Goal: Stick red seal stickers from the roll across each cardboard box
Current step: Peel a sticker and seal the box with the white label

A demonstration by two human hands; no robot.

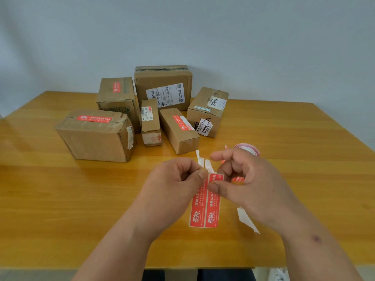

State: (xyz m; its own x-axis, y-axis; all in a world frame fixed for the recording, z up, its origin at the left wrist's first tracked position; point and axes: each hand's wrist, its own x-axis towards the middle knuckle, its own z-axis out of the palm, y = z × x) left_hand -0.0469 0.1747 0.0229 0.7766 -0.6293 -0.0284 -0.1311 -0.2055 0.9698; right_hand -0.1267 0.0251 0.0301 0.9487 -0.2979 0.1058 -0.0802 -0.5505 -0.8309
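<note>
My left hand [174,177] pinches the white backing strip [203,161] while my right hand [249,179] pinches the top of the red seal stickers [205,203], hanging below my fingers at centre frame. The roll [248,149] sits just above my right hand; the cardboard boxes [97,134] cluster above, at upper centre.

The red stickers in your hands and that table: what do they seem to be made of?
The red stickers look like thin glossy printed paper or film, peeling off white backing paper that curls. The table looks like lacquered wood or wood-look laminate: orange grain with shiny reflections.
</note>
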